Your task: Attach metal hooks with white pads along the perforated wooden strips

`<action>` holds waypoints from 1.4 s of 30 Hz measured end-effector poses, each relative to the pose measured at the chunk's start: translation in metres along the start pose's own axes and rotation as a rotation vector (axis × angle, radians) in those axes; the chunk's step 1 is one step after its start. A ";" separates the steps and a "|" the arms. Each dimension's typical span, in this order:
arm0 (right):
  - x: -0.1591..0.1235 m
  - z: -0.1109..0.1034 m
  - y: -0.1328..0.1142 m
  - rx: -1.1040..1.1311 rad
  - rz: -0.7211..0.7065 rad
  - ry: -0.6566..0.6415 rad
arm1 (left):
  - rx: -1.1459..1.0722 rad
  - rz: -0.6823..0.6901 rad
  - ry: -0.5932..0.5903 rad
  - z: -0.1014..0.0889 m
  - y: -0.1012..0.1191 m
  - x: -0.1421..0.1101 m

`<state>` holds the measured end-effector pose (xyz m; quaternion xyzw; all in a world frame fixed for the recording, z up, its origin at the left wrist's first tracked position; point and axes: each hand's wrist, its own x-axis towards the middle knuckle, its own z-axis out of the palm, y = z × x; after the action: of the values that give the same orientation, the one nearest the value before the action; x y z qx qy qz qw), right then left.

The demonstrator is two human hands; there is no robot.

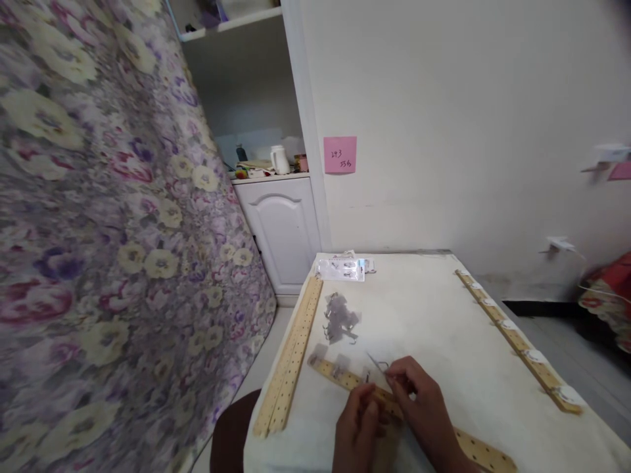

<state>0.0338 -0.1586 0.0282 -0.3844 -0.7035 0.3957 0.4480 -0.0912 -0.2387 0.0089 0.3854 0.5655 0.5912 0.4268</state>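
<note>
A pale wooden strip with rows of holes (486, 452) lies slanted under both of my hands. My right hand (421, 397) pinches a thin clear plate with a small metal hook (378, 362), seen nearly edge-on above the strip. Just left of it, my left hand (359, 420) is closed with thumb and fingertips together; a small dark piece shows above its fingers, and I cannot tell whether they grip it. Clear hook pads (340, 365) sit on the strip's left end. Farther back lies a pile of clear pads with metal hooks (340, 320).
Two holed wooden strips (290, 355) lie side by side along the left edge of the white table (409, 295). Another strip with white round pieces (513, 335) runs along the right edge. Clear packaging (340, 269) lies at the back. A floral curtain (138, 263) hangs at left.
</note>
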 end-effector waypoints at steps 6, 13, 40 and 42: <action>-0.011 -0.002 0.012 -0.110 -0.263 -0.105 | -0.491 -0.241 0.070 0.009 0.026 0.008; -0.017 -0.004 0.016 -0.083 -0.282 -0.097 | -0.387 -0.282 0.036 0.005 0.029 0.007; -0.020 -0.016 0.016 0.110 0.158 -0.049 | -0.372 -0.451 0.020 0.018 0.005 -0.001; -0.019 -0.018 0.017 0.076 0.201 -0.085 | -0.370 -0.464 -0.014 0.020 0.002 -0.002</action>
<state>0.0599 -0.1647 0.0116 -0.4186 -0.6644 0.4809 0.3899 -0.0718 -0.2340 0.0124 0.1655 0.5181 0.5681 0.6176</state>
